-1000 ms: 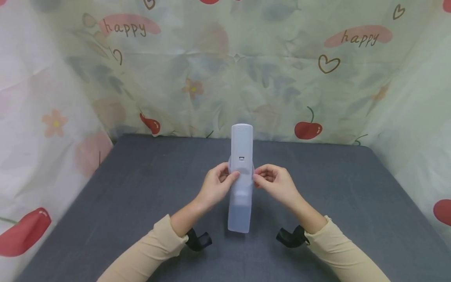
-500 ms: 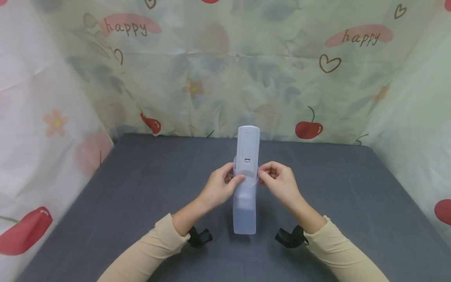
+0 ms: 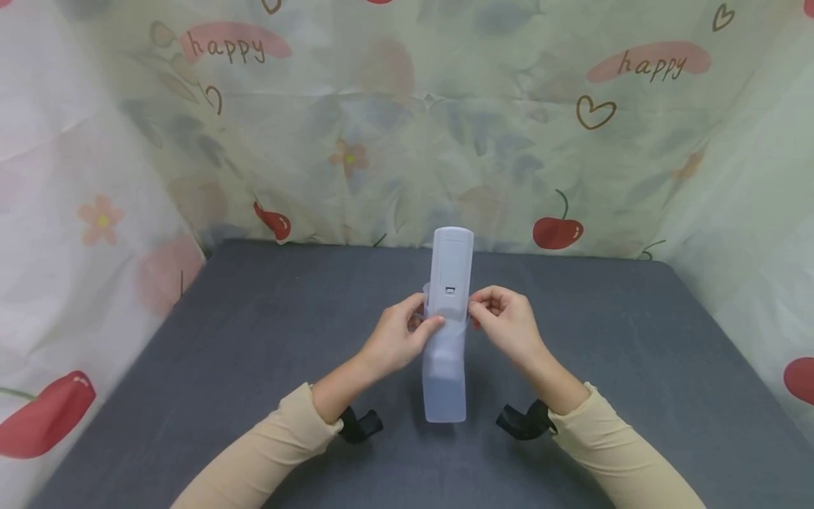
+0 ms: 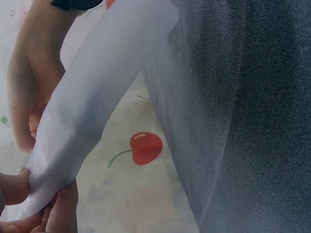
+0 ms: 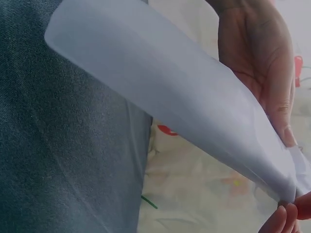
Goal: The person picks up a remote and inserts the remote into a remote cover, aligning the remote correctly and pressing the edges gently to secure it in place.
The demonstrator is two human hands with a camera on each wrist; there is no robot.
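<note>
Pinching translucent sleeve (image 3: 445,367) around remote (image 3: 451,268), left hand (image 3: 397,339), right hand (image 3: 505,326)

It looks like a little play corner at home: a gray table (image 3: 254,367) with a cherry and flower curtain (image 3: 381,141) hung behind it.

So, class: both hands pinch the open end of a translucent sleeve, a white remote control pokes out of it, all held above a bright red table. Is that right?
Not quite. The table is dark grey, not bright red, as the head view shows. The rest holds: the left hand and right hand pinch the open end of the translucent sleeve, with the white remote control poking out of it.
</note>
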